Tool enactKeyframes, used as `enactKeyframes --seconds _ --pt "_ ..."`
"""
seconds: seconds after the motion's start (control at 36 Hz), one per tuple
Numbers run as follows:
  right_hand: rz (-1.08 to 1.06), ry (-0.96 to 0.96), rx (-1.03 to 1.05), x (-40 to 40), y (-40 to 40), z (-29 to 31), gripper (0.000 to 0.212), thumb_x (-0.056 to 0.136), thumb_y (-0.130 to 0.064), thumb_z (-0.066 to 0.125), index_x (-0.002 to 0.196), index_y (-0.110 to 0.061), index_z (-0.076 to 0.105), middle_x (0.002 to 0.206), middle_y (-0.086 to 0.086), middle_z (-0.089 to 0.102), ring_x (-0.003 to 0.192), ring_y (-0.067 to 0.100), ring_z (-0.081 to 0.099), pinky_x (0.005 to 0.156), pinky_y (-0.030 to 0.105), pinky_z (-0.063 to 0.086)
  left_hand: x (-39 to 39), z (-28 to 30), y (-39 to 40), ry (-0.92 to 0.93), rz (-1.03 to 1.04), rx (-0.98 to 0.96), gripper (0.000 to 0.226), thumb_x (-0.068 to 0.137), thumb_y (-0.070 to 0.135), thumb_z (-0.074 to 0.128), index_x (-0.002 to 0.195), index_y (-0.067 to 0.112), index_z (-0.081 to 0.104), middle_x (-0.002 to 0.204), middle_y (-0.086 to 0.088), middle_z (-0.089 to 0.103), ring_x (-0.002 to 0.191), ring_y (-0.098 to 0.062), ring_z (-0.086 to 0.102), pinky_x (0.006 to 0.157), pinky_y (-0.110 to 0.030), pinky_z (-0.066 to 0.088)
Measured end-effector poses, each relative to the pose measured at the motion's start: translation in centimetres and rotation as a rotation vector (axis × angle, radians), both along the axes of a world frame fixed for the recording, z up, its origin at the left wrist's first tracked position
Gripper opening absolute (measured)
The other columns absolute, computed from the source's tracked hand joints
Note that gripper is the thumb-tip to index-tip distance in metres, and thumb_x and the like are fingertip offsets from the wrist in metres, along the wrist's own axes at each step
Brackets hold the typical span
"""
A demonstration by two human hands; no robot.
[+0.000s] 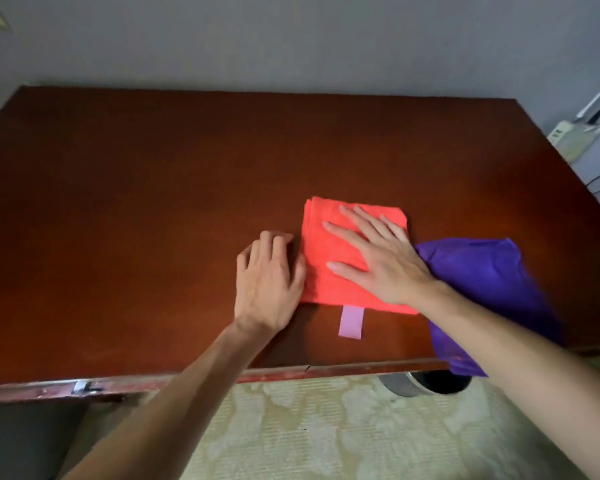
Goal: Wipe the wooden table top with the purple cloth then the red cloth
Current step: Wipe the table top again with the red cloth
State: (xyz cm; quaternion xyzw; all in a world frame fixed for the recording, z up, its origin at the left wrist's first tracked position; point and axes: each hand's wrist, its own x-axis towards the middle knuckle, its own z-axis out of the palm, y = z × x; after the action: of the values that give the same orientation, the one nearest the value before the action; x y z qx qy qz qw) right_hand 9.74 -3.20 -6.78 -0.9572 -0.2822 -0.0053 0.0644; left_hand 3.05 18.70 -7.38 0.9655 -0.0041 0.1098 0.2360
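A folded red cloth point(326, 258) lies flat on the wooden table top point(153, 202), right of centre near the front edge. My right hand point(378, 258) presses on it with straight, spread fingers. My left hand point(269, 275) rests on the wood at the cloth's left edge, its fingertips bent and its thumb side touching the cloth. A purple cloth point(482, 289) lies crumpled to the right, partly under my right forearm, one corner hanging over the front edge.
A small pink tag point(351, 322) sticks out from the red cloth's near edge. A metal bin point(426, 382) stands on the floor under the table's front right. A power strip point(574, 138) with cables hangs on the wall at the right.
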Motion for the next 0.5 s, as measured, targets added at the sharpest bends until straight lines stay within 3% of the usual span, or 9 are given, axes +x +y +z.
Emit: enactKeyframes --seconds 0.08,0.19,0.31,0.5 --pt "0.020 0.015 -0.001 5.6 -0.9 0.1 0.078 0.090 -0.084 0.021 0.159 -0.047 0.024 0.171 -0.008 0.015 0.158 0.014 0.013 0.125 0.043 0.013 0.5 -0.9 -1.3 -0.005 0.007 0.072 0.045 0.101 0.045 0.040 0.133 0.016 0.054 0.135 -0.005 0.052 0.126 -0.025 0.050 0.113 -0.045 0.030" --pt "0.032 0.055 -0.012 14.4 -2.6 0.5 0.085 0.085 -0.090 0.011 0.159 -0.048 0.021 0.171 -0.005 0.017 0.157 0.018 0.015 0.124 0.046 0.014 0.4 -0.7 -1.6 0.030 -0.103 0.152 0.058 0.101 0.046 0.041 0.145 0.009 0.045 0.152 -0.013 0.042 0.146 -0.025 0.037 0.118 -0.050 0.028" --pt "-0.010 0.077 -0.017 22.8 -4.2 1.1 0.090 0.081 -0.092 0.008 0.159 -0.048 0.018 0.172 -0.004 0.014 0.157 0.021 0.015 0.124 0.049 0.012 1.1 -0.5 -2.3 0.051 -0.260 0.186 0.054 0.102 0.042 0.038 0.149 0.014 0.044 0.156 -0.009 0.040 0.150 -0.019 0.029 0.117 -0.046 0.030" --pt "0.054 0.101 -0.046 31.5 -6.6 1.9 0.081 0.086 -0.087 0.013 0.158 -0.050 0.016 0.172 -0.008 0.011 0.158 0.020 0.013 0.124 0.047 0.009 5.5 -0.2 -7.8 0.116 -0.261 0.158 0.053 0.105 0.046 0.032 0.155 0.029 0.034 0.160 -0.001 0.034 0.153 -0.011 0.018 0.121 -0.042 0.020"
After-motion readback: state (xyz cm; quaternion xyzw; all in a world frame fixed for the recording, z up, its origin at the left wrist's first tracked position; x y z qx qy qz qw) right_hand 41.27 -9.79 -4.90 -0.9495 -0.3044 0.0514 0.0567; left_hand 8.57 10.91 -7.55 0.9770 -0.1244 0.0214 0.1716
